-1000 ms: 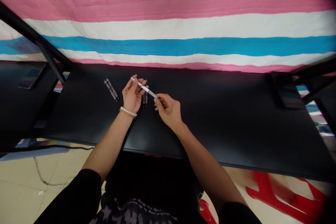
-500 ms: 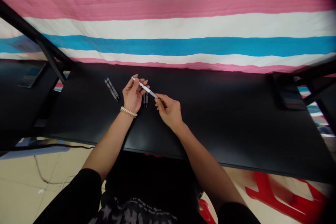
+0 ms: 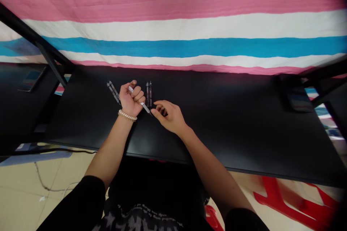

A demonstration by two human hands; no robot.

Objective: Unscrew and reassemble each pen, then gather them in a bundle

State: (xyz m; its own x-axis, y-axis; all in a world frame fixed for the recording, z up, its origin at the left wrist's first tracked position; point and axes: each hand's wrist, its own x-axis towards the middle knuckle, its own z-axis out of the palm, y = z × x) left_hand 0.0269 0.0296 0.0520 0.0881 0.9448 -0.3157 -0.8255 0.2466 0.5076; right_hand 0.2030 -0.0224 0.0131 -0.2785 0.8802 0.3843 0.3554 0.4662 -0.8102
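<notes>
My left hand has its fingers curled round a white pen, whose tip points down to the right. Just beyond that tip is my right hand, thumb and fingers apart with nothing visible between them. Two dark pens lie side by side on the black table, between and a little beyond my hands. Another pair of dark pens rests to the left of my left hand, the lower ends partly hidden by it.
A striped cloth hangs along the table's back edge. Phones lie at either side, one at the right and another on the surface at far left. Black metal bars slant at the left. Beneath the right side stands a red stool.
My right hand has let go of the white pen. My left fingers have closed round it, and the left hand has turned and moved slightly left, uncovering the middle pens.
</notes>
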